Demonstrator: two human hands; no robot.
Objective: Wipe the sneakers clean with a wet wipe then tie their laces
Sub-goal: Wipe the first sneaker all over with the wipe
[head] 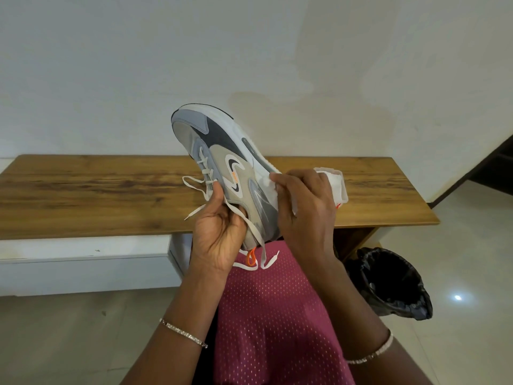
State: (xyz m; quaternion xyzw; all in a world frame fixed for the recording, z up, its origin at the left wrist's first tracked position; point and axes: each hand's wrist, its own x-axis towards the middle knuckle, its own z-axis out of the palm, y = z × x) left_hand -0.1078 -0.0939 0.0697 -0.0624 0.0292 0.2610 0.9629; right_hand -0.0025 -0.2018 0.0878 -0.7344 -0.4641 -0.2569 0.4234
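Sneaker (222, 162) gripped by left hand (219, 232); right hand (305, 212) presses wipe (337, 187)

the sneaker (222, 159) at the centre of the frame is grey, beige and pale blue with a dark charcoal panel, a white sole, off-white laces (251, 226) and an orange heel loop (250, 258). the wipe (337, 187) right of centre is white. the bench (83, 190) across the middle shows brown wood grain. the garment (272, 315) at lower centre is maroon with a pattern of tiny pale dots. the bin bag (394, 284) at lower right is black.
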